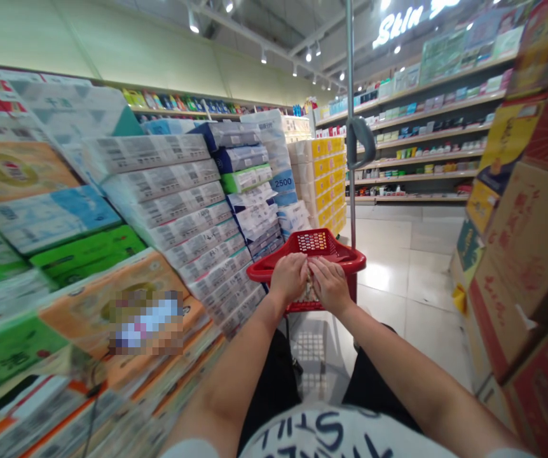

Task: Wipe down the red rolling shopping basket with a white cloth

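A red plastic shopping cart (356, 262) stands right in front of me, with a perforated front wall. My left hand (290, 277) is closed over its near handle edge, left of the middle. Just beside it, my right hand (330, 283) is closed over the same edge, and the two hands nearly touch. Through the gap between them some pale contents show inside the cart, too small to make out. A grey metal pole (351, 70) with a curved grey hook (362, 143) rises at the cart's far right; where it is fixed is hidden.
Stacked tissue packs (169, 184) line the left side close to the cart. Yellow-and-white packs (328, 184) stand farther ahead. Cardboard boxes (517, 235) are piled along the right. A pale tiled floor (398, 280) runs between them towards shelves of small goods (426, 130).
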The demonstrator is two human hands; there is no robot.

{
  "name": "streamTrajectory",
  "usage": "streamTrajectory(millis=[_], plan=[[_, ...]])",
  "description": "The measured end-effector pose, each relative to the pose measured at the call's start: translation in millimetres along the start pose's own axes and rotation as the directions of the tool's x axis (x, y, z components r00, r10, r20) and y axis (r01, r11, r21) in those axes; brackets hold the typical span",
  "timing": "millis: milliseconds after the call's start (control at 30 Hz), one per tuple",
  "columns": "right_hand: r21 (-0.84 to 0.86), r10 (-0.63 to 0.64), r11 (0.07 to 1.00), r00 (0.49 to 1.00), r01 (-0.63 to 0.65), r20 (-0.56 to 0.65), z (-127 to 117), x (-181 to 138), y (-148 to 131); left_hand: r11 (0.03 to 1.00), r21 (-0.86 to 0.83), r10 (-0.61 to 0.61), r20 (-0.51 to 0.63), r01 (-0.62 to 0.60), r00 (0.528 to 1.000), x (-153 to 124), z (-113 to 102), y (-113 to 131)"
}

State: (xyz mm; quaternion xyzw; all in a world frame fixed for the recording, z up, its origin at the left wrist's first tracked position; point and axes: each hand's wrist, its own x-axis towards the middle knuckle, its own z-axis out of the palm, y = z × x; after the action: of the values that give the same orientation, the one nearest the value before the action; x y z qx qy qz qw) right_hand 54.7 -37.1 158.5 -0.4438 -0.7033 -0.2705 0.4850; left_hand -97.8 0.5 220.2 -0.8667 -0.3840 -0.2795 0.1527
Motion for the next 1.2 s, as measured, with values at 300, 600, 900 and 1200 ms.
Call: streamTrajectory(millis=[300,600,900,1200], plan=[[0.036,0.013,0.999,1.000,-0.014,0.011,0,1,0,0.994,0.081,-0.082,0.054,0.077,0.995,9,1,6],[0.048,0.013,0.999,0.999,-0.015,0.041,-2,0,2,0.989,0.122,-0.086,0.053,0.079,0.995,8,1,4],[0.051,0.018,0.998,0.997,-0.022,0.074,-6,-1,6,0.981,0.127,-0.153,0.056,0.145,0.987,4,-1,6],[0.072,0.024,0.997,0.994,-0.032,0.106,-7,-1,7,0.990,0.123,-0.078,0.052,0.071,0.996,7,0,10]])
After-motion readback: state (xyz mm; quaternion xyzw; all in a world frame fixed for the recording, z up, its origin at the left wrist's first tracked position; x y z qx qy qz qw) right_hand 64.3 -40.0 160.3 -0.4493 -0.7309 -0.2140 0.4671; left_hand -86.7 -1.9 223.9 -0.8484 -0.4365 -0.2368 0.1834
